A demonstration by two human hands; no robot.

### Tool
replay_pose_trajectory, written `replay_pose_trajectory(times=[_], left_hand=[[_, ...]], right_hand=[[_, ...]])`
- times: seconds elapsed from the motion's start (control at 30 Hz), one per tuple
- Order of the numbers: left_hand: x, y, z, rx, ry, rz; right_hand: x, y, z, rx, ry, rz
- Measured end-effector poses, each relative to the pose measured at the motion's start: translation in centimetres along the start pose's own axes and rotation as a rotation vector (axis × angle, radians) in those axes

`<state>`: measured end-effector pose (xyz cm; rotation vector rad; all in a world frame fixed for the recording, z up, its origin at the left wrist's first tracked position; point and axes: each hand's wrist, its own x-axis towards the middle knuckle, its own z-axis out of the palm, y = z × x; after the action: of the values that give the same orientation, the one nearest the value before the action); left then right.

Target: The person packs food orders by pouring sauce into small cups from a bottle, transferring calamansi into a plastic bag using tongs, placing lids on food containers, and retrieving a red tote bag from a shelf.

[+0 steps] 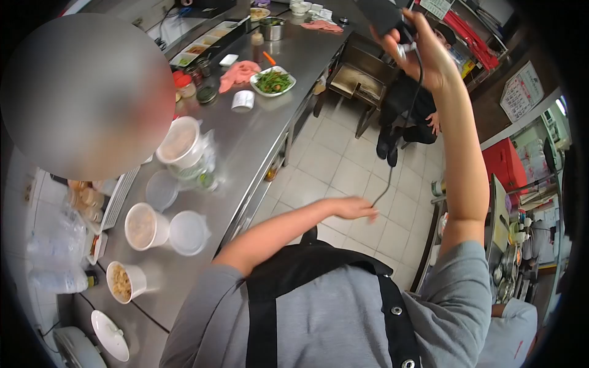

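Observation:
My right hand [423, 52] is raised high at the upper right, its fingers closed around a flat black device [379, 15] partly cut off by the top of the view. From it a thin black cable [410, 113] hangs down in a curve. Lower down, in front of my apron, my left hand [354, 208] has its fingertips at the cable's lower stretch and seems to pinch it. Left of that arm, on the steel counter [245, 147], stand several white tubs, among them an open tub of brown pieces [126, 282].
A white plate of green vegetables [273, 81], a pink cloth [239, 75] and a paper roll [243, 101] lie farther along the counter. A seated person [408, 113] in dark clothes is beyond my right arm. Another person's grey sleeve [509, 334] shows at lower right.

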<state>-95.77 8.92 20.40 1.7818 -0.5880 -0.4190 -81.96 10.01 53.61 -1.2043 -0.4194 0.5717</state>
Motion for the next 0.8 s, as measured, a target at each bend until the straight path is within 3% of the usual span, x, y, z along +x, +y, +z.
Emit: replay_pose_trajectory(times=[0.03,0.1,0.2,0.27,0.33,0.4,0.43,0.5,0.57,0.63,0.73,0.8], left_hand=[[2.9,-5.9,1.3,0.112,0.014,-0.055],[4.8,-12.7,1.5,-0.241,0.146,-0.333],[7.3,-15.8,-2.0,-0.818,0.458,-0.653],[10.3,-22.3,-4.7,-1.042,0.744,-0.696],[14.0,-24.1,-9.2,-1.176,0.876,-0.768],[16.8,-19.2,-14.1,-1.317,0.943,-0.899],[18.4,-20.5,-15.3,-1.32,0.983,-0.875],[21.9,-24.4,-16.5,-1.32,1.065,-0.824],[24.8,-26.7,-18.8,-1.172,1.023,-0.786],[27.1,-28.3,-21.6,-0.99,0.927,-0.943],[30.5,-34.2,-26.1,-0.879,0.899,-0.931],[33.4,-36.8,-29.5,-0.76,0.919,-0.979]], right_hand=[[1.1,0.5,-3.3,-0.07,0.021,0.015],[3.8,3.4,-12.7,-0.348,0.085,-0.016],[6.6,10.1,-25.7,-0.74,0.128,0.247],[7.0,18.2,-32.5,-0.794,0.17,0.381],[7.4,27.9,-37.0,-0.534,0.157,0.526],[7.2,34.9,-36.4,-0.189,0.234,0.529],[7.7,37.2,-35.4,-0.097,0.319,0.583],[9.1,39.0,-33.3,0.261,0.285,0.623],[12.1,43.0,-33.3,0.208,0.339,0.658],[15.8,42.3,-32.3,0.15,0.459,0.748],[23.0,42.9,-33.3,0.348,0.503,0.643],[28.2,42.2,-34.9,0.311,0.506,0.645]])
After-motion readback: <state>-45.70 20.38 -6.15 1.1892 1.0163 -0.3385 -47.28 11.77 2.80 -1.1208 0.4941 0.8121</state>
